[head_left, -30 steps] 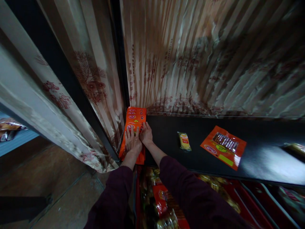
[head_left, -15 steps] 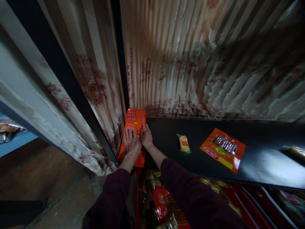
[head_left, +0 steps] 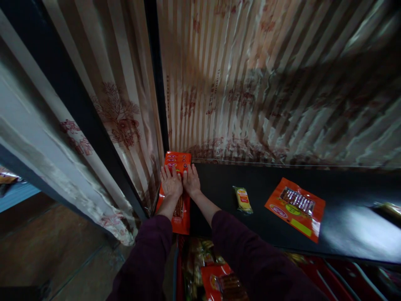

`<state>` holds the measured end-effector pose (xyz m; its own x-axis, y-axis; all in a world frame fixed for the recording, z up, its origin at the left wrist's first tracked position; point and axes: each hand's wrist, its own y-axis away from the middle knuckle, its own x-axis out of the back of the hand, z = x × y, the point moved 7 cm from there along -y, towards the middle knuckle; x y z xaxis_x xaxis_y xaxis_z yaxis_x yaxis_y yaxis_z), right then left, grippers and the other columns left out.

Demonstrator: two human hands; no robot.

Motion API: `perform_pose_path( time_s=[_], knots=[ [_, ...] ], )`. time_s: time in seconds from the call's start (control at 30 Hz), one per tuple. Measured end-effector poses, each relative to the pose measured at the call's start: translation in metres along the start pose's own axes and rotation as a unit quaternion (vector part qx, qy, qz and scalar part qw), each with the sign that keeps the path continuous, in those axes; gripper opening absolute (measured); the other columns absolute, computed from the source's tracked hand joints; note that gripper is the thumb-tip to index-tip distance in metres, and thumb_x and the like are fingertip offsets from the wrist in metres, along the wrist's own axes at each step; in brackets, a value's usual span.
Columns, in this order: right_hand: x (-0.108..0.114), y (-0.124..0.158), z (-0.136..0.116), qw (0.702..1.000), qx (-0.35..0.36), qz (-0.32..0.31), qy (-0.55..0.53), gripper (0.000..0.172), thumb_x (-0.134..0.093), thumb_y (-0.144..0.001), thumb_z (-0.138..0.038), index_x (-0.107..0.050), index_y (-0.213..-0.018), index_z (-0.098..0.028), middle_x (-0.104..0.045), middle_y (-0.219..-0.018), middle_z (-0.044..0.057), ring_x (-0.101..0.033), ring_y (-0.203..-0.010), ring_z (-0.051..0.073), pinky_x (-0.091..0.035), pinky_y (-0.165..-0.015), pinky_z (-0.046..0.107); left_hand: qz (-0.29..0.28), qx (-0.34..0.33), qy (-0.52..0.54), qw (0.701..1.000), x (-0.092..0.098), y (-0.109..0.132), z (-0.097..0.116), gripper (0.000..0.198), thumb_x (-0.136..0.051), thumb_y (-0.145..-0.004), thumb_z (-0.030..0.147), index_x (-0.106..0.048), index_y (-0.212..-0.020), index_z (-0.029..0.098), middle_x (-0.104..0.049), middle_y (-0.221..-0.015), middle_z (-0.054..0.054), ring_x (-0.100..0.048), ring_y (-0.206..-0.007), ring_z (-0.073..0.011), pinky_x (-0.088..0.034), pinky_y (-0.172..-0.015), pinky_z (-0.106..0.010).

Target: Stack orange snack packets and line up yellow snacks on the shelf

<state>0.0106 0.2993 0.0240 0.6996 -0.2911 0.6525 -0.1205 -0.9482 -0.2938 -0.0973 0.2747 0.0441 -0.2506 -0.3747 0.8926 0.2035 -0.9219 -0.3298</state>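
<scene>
a stack of orange packets [head_left: 185, 217] lies at the left end of a black shelf [head_left: 216, 188], in the corner by the striped curtain [head_left: 219, 113]; the packets are glossy, their top edges staggered so that pinkish ovals with pale lettering repeat in a row, and brown contents show through a window lower down. the left hand [head_left: 171, 184] and the right hand [head_left: 191, 179] lie palm down on the stack, side by side, fingers extended rather than gripping. they and the left forearm cover much of the print, and how many packets there are cannot be told. something shiny at the right edge [head_left: 388, 209] is blurred. below the shelf, a red-sided bin [head_left: 179, 267], partly hidden by the sleeves and cut off by the lower border, holds another orange packet [head_left: 216, 282] and clear-wrapped goods [head_left: 196, 259].
</scene>
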Motion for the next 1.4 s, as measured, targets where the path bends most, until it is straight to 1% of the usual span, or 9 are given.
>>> perform_pose_path(
  time_s=[0.2, 0.37, 0.53, 0.73, 0.83, 0.93, 1.07, 1.23, 1.4],
  knots=[
    [-0.01, -0.019, 0.009, 0.999, -0.028, -0.021, -0.018, 0.054, -0.027, -0.093, -0.026, -0.035, -0.139, 0.001, -0.039, -0.145, 0.021, -0.024, -0.142, 0.023, -0.027, -0.113, 0.038, 0.002, 0.036, -0.003, 0.999, -0.008, -0.015, 0.003, 0.053, -0.036, -0.091, 0.031, -0.042, -0.138, 0.007, -0.038, -0.144, -0.025, -0.032, -0.137, -0.0335, -0.026, -0.111, -0.051],
    [-0.019, -0.019, 0.016, 0.998, -0.047, -0.035, -0.02, 0.052, -0.027, -0.092, -0.023, -0.036, -0.138, 0.0, -0.041, -0.144, 0.02, -0.033, -0.138, 0.021, -0.029, -0.112, 0.034, 0.007, 0.01, -0.004, 1.0, -0.015, -0.016, 0.005, 0.051, -0.034, -0.092, 0.028, -0.042, -0.138, 0.007, -0.04, -0.143, -0.023, -0.034, -0.136, -0.0319, -0.028, -0.11, -0.05],
    [-0.021, -0.019, 0.018, 0.998, -0.031, -0.023, -0.041, 0.051, -0.031, -0.091, -0.022, -0.039, -0.138, -0.004, -0.043, -0.143, 0.018, -0.035, -0.136, 0.02, -0.029, -0.112, 0.033, 0.018, -0.007, -0.007, 1.0, -0.016, -0.012, 0.004, 0.05, -0.033, -0.092, 0.028, -0.044, -0.136, 0.007, -0.04, -0.143, -0.024, -0.033, -0.136, -0.0323, -0.029, -0.109, -0.05],
    [-0.004, -0.016, 0.011, 0.997, -0.066, -0.014, -0.032, 0.051, -0.031, -0.092, -0.023, -0.039, -0.137, -0.002, -0.043, -0.143, 0.019, -0.031, -0.139, 0.021, -0.027, -0.113, 0.036, 0.054, -0.008, 0.021, 0.998, 0.003, -0.012, 0.009, 0.049, -0.033, -0.091, 0.029, -0.049, -0.132, 0.005, -0.042, -0.141, -0.024, -0.028, -0.139, -0.0328, -0.023, -0.111, -0.056],
    [0.012, -0.005, 0.007, 0.998, -0.062, -0.013, -0.024, 0.048, -0.033, -0.092, -0.02, -0.042, -0.136, -0.003, -0.044, -0.142, 0.017, -0.032, -0.138, 0.02, -0.027, -0.113, 0.034, 0.044, -0.032, 0.055, 0.997, 0.011, -0.005, 0.018, 0.048, -0.035, -0.09, 0.028, -0.05, -0.13, 0.006, -0.043, -0.143, -0.02, -0.026, -0.14, -0.0304, -0.022, -0.113, -0.054],
    [0.032, 0.015, 0.008, 0.998, -0.062, -0.014, -0.024, 0.047, -0.036, -0.089, -0.016, -0.045, -0.134, -0.004, -0.047, -0.14, 0.016, -0.038, -0.135, 0.019, -0.03, -0.113, 0.033, 0.02, -0.062, 0.08, 0.995, 0.016, 0.014, 0.03, 0.044, -0.035, -0.089, 0.026, -0.056, -0.124, 0.008, -0.046, -0.141, -0.016, -0.026, -0.14, -0.0273, -0.024, -0.114, -0.047],
    [0.062, 0.051, 0.007, 0.999, -0.04, -0.024, -0.028, 0.045, -0.039, -0.087, -0.012, -0.05, -0.129, -0.006, -0.052, -0.136, 0.014, -0.045, -0.13, 0.017, -0.033, -0.111, 0.031, 0.0, -0.105, 0.103, 0.989, 0.027, 0.053, 0.048, 0.041, -0.033, -0.089, 0.021, -0.058, -0.12, 0.008, -0.051, -0.137, -0.013, -0.029, -0.139, -0.0234, -0.028, -0.114, -0.041],
    [0.099, 0.102, 0.007, 0.999, -0.008, -0.036, -0.032, 0.043, -0.037, -0.086, -0.009, -0.058, -0.123, -0.013, -0.058, -0.13, 0.009, -0.052, -0.122, 0.014, -0.037, -0.108, 0.03, -0.044, -0.13, 0.17, 0.976, 0.037, 0.112, 0.066, 0.041, -0.03, -0.09, 0.015, -0.056, -0.121, 0.01, -0.057, -0.131, -0.011, -0.043, -0.13, -0.0193, -0.036, -0.11, -0.037],
    [0.121, 0.164, 0.01, 0.998, 0.005, -0.052, -0.046, 0.045, -0.038, -0.082, -0.007, -0.061, -0.12, -0.015, -0.062, -0.125, 0.008, -0.055, -0.119, 0.015, -0.04, -0.106, 0.031, -0.103, -0.123, 0.211, 0.964, 0.031, 0.179, 0.071, 0.039, -0.036, -0.088, 0.015, -0.054, -0.123, 0.011, -0.061, -0.123, -0.013, -0.055, -0.116, -0.0183, -0.045, -0.101, -0.033]
  ],
)
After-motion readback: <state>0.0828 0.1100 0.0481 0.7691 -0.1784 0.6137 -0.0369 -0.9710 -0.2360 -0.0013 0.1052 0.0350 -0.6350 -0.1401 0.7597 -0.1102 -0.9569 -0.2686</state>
